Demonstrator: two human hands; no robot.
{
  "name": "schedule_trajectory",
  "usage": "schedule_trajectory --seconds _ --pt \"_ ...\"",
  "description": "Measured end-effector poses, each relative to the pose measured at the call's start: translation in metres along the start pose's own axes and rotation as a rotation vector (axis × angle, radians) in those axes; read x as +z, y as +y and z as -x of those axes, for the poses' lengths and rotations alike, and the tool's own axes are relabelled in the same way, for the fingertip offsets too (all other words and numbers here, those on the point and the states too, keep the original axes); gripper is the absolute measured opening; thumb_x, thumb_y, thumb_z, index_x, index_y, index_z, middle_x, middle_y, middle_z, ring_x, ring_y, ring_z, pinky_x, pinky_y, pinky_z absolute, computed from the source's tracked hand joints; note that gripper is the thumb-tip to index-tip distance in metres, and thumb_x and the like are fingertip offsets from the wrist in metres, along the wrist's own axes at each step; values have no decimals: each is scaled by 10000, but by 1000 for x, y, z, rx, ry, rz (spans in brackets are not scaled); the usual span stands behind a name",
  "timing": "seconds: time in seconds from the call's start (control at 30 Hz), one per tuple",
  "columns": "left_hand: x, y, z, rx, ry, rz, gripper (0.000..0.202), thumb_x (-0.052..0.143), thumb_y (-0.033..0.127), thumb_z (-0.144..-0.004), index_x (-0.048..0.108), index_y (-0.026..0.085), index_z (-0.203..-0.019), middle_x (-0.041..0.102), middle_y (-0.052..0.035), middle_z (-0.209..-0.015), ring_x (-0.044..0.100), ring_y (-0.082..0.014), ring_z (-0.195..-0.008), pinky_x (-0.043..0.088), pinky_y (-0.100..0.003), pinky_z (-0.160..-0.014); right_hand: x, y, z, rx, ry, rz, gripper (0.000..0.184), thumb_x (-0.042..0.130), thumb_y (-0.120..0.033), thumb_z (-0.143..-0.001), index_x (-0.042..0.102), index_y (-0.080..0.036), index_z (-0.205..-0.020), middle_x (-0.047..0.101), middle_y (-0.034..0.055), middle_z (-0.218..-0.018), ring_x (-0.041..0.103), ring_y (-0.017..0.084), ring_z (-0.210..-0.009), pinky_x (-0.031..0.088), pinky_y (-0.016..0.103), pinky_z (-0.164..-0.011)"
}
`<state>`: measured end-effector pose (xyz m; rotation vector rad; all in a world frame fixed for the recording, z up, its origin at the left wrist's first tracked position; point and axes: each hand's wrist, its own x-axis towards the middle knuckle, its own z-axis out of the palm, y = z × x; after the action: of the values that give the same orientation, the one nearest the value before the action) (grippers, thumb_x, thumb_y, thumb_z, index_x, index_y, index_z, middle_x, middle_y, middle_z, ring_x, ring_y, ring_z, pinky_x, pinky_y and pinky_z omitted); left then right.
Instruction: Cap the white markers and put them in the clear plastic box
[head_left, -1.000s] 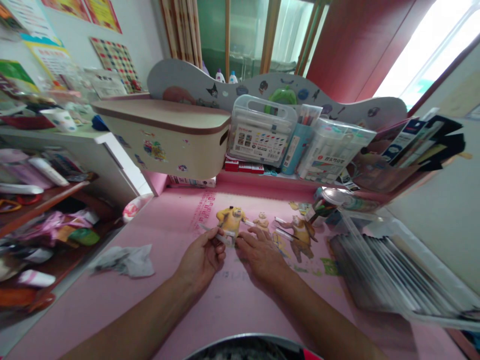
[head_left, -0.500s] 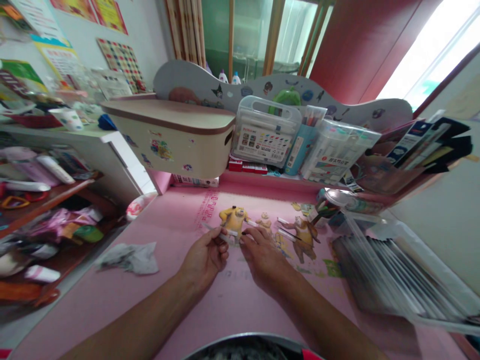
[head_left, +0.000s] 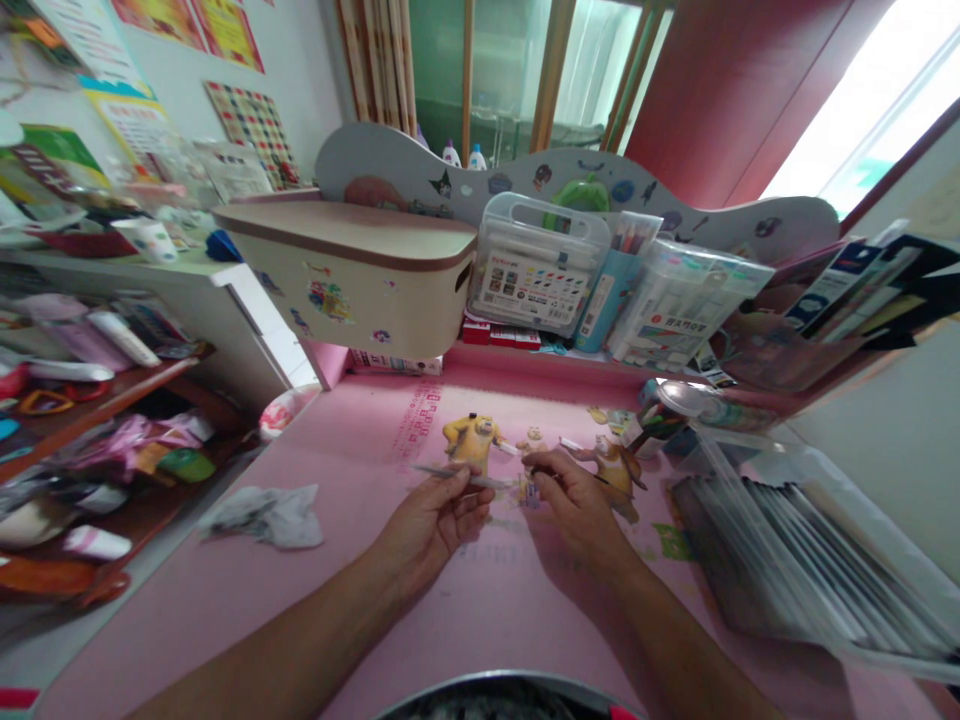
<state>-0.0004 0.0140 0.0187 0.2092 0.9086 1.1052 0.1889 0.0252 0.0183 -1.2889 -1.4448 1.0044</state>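
My left hand (head_left: 439, 515) rests on the pink desk (head_left: 360, 600), its fingers curled round a thin light-coloured pen (head_left: 459, 477) that lies level and points left. My right hand (head_left: 574, 498) sits a short gap to the right of it. Its thumb and fingers are pinched on a small dark slender piece (head_left: 541, 470) that is too small to name. Both hands are over the cartoon bear print (head_left: 472, 438) on the desk mat. A couple of other white pens (head_left: 571, 444) lie just beyond my right hand.
A crumpled grey tissue (head_left: 266, 515) lies left of my hands. At the back stand a beige lidded box (head_left: 352, 275), clear marker cases (head_left: 536, 270) and a blue pen cup (head_left: 604, 295). A lidded jar (head_left: 664, 405) and a stack of clear folders (head_left: 787, 545) fill the right side. Cluttered shelves (head_left: 90, 400) stand left.
My hands, which were together on the pen, have drawn apart. The left keeps the pen; the right has moved right with a small dark piece pinched in it.
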Motion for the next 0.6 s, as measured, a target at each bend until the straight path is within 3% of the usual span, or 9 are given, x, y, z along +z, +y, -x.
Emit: schedule_trajectory --seconds 0.13,0.23,0.4,0.6 --pt "1 -2 -1 -8 -7 9 149 507 47 -932 654 73 -920 744 -130 -752 736 -171 -634 622 -256 -602 4 -6 6 181 -59 -281 124 634 -284 -754 683 -198 -829 652 15 -779 598 161 -690 465 269 -603" --pt "3 -3 0 -17 4 12 158 506 33 -929 659 69 -917 749 -133 -758 737 -169 -637 622 -250 -599 7 0 8 276 -67 -419 157 715 -290 -697 661 -189 -805 645 8 -760 580 138 -635 460 249 -561" --pt "3 -6 2 -14 -21 26 176 499 23 -930 665 75 -898 754 -130 -763 744 -168 -676 625 -245 -614 12 7 8 246 -14 -399 183 734 -303 -691 665 -186 -813 585 -27 -641 524 111 -544 446 230 -516" --pt "3 -7 2 4 -32 29 181 503 16 -925 668 80 -886 753 -118 -765 744 -164 -687 627 -242 -629 13 5 8 160 -49 -280 105 677 -239 -714 668 -181 -802 643 -10 -724 571 113 -569 478 242 -571"
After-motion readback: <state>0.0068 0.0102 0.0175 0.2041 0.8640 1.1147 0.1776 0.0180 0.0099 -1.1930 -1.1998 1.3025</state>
